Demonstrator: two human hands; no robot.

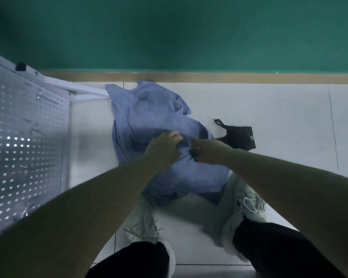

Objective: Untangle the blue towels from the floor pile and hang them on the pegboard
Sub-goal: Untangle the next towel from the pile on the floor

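At mid-frame the left hand (165, 148) and right hand (206, 150) both pinch folds of the crumpled blue cloth towels (149, 121) heaped on the pale tiled floor (269, 117). Better to tease one layer free gently before turning to the white perforated metal pegboard (26, 137) at left.

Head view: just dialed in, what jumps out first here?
Both hands, the left hand and the right hand, grip the bunched blue towels on the white floor at mid-frame. The white pegboard stands at left, and a black face mask lies right of the towels.
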